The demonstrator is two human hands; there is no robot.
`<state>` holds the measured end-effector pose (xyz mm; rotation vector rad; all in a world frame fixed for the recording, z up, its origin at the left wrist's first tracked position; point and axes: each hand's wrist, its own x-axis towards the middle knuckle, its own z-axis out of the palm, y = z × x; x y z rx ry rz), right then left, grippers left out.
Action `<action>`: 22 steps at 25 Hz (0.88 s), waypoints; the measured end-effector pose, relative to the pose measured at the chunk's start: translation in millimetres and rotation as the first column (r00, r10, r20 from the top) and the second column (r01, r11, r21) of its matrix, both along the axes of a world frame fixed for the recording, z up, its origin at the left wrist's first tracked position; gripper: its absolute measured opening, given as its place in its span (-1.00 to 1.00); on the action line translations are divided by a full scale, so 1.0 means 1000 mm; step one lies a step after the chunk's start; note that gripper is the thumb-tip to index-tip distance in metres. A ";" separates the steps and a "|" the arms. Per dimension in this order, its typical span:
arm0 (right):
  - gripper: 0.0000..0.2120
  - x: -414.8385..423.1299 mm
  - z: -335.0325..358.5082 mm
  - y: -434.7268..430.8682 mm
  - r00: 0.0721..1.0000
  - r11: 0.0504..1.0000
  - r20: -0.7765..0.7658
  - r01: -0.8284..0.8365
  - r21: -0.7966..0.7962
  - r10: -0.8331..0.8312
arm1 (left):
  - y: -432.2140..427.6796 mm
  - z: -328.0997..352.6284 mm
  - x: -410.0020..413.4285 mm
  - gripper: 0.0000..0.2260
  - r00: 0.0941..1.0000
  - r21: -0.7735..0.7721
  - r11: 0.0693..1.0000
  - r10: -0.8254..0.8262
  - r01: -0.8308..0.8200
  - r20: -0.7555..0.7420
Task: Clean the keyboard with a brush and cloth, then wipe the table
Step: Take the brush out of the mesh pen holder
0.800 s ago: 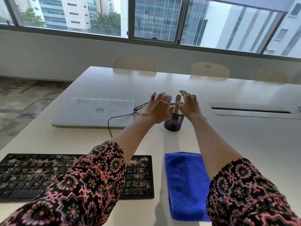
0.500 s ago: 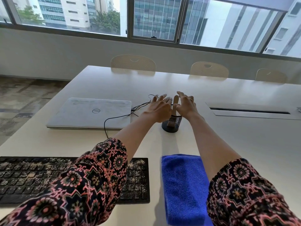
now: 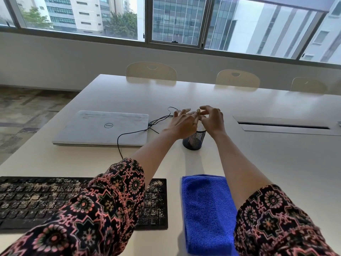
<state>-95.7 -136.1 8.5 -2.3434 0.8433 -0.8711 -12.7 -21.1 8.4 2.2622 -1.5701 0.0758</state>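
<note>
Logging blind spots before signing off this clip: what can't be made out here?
Head view only:
1. Mesh cup contents: covered by left grip and right grip; whether the right holds anything is unclear.
2. Keyboard: middle under the left sleeve, left end cut by the frame edge.
3. Blue cloth: near end cut by the bottom edge, corner under the right sleeve.

Laptop (image 3: 103, 128) and cable (image 3: 162, 118) crowd left of the mesh cup (image 3: 193, 140); open table (image 3: 267, 163) right.
</note>
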 end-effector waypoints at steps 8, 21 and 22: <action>-0.77 -0.007 0.005 0.015 0.983 0.988 0.172 0.038 0.151 -0.064 | 0.013 0.013 -0.013 -0.49 0.995 -0.045 0.998 -0.042 0.038 -0.092; -0.81 -0.020 0.046 0.046 0.938 0.976 0.329 0.040 0.213 -0.110 | 0.047 0.047 -0.026 -0.39 0.996 -0.176 0.984 -0.048 0.035 -0.075; -0.82 -0.021 0.050 0.050 0.935 0.977 0.341 0.030 0.209 -0.101 | 0.052 0.050 -0.026 -0.39 0.996 -0.193 0.980 -0.052 0.037 -0.075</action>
